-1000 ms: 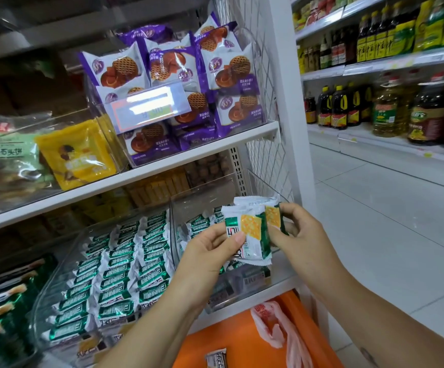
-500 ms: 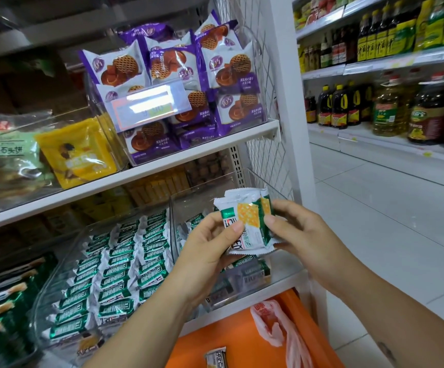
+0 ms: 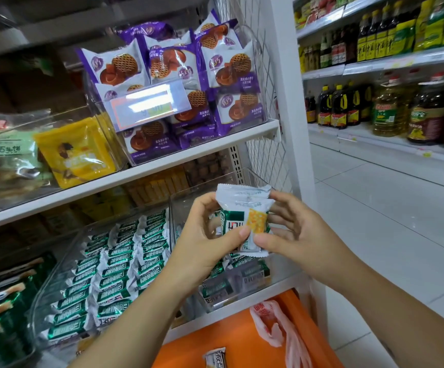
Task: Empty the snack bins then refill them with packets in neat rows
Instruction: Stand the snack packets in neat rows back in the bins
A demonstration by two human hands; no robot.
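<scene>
Refill step. Left hand (image 3: 205,235) and right hand (image 3: 295,232) both pinch the packet stack (image 3: 244,221), fingers curled. Part-filled bin (image 3: 242,285) at 6 o'clock; next, probably lower the stack in, edges aligned.

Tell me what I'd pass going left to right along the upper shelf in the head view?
Pale green snack bag, yellow snack packet, purple waffle packets, white wire mesh panel, cooking oil bottles across the aisle.

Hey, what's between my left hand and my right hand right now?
A small stack of green-and-white snack packets fills the gap. The left hand and the right hand pinch it from either side, as the head view shows.
</scene>
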